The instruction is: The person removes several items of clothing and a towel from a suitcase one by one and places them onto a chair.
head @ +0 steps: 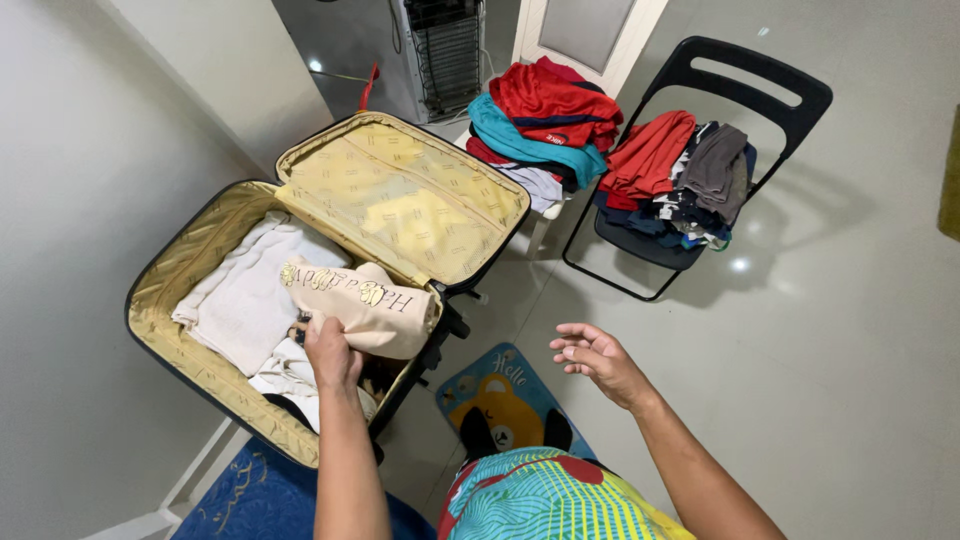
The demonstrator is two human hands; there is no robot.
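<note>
An open black suitcase (pixel 190 268) with yellow lining lies at the left, its lid propped up. Folded white clothes (pixel 245 300) fill its base. My left hand (pixel 330 352) is inside the suitcase and grips the edge of a folded beige garment (pixel 375 312) with gold lettering, which rests on the white clothes near the hinge. My right hand (pixel 592 358) hovers open above the floor, right of the suitcase, palm turned inward and holding nothing.
A black folding chair (pixel 775 85) at the upper right carries a heap of red, grey and dark clothes (pixel 675 170). A second pile of red and teal clothes (pixel 540 120) sits on a white stool. A small blue mat (pixel 500 385) lies on the tiled floor.
</note>
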